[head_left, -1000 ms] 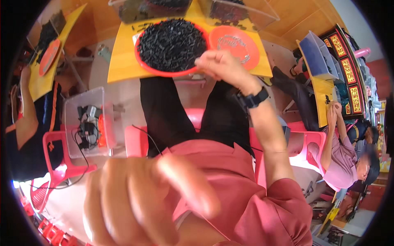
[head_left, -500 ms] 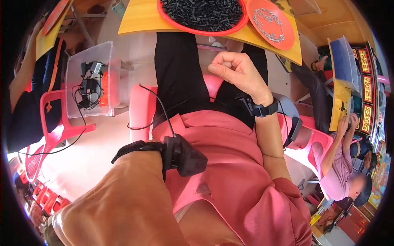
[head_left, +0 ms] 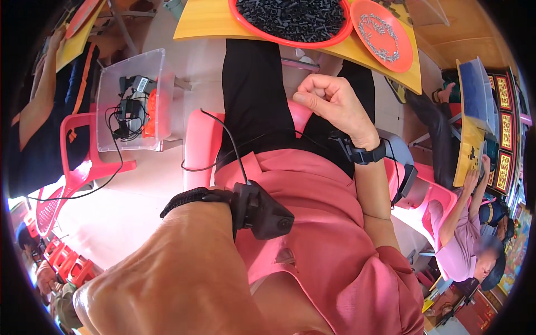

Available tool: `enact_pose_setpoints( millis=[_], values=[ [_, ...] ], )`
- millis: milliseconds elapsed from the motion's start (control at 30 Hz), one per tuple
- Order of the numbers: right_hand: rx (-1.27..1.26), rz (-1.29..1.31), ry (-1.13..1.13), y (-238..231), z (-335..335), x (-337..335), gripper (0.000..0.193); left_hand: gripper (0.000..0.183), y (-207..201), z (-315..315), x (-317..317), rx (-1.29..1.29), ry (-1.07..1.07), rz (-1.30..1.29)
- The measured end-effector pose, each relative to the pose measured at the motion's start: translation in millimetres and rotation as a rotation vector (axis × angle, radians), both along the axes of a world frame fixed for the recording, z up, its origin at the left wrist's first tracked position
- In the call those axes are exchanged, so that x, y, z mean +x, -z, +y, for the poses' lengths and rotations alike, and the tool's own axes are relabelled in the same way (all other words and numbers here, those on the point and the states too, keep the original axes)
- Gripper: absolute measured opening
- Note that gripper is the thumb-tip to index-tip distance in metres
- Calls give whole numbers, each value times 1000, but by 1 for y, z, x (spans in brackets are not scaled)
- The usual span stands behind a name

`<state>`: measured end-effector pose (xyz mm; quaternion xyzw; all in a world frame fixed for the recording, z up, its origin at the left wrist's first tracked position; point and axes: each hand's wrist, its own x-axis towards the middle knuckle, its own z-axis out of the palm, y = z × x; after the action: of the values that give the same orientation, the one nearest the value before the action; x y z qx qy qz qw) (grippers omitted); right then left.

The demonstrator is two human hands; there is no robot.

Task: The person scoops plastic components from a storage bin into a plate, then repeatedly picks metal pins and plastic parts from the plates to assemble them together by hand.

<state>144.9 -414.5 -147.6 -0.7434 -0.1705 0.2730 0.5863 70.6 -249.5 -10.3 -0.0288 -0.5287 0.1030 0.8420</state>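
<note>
My left hand (head_left: 151,273) is raised very close, its back large at the lower left; its fingers lie out of sight beyond the lower edge. A black strap with a small black camera (head_left: 268,215) and cable sits on that wrist. Over my lap hovers my right hand (head_left: 335,106), fingers curled in and thumb resting along them, with no object showing. A black band (head_left: 363,153) circles its wrist. Ahead of it, on the yellow table (head_left: 204,22), stand a red basin (head_left: 268,36) full of small black plastic pieces and an orange plate (head_left: 385,58) with small silvery screw-like pieces.
At the left, a clear plastic box (head_left: 103,125) holds black adapters and cables. Pink plastic chairs (head_left: 81,162) stand beside it and under me. A person (head_left: 460,243) in pink works at the right by another yellow table; another sits at the left.
The whole view has shifted slightly, with the table, basin and my arms appearing a little farther right. Both hands keep nearly the same pose.
</note>
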Motion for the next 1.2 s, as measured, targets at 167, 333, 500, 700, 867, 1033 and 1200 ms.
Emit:
enact_pose_setpoints(
  millis=[167,333,500,700,867,1033,1200],
  values=[
    [4,-1,-13,2,-1,0,17,18,3,-10,-6,-160,-115,71],
    [9,10,-6,0,0,-4,19,22,-2,-1,-2,-6,-5,48],
    [6,-8,-25,7,1,-2,20,23,14,8,4,-84,-104,80],
    [-11,-18,-33,6,3,-3,19,24,20,20,9,-196,-100,64],
    [-13,-6,-7,7,1,-1,18,27,31,32,17,-297,-84,44],
    [-128,-408,112,8,4,37,22,31,26,50,28,-399,-61,-12],
    [-266,-794,180,-28,29,110,21,42,34,58,34,32,5,509]
  ],
)
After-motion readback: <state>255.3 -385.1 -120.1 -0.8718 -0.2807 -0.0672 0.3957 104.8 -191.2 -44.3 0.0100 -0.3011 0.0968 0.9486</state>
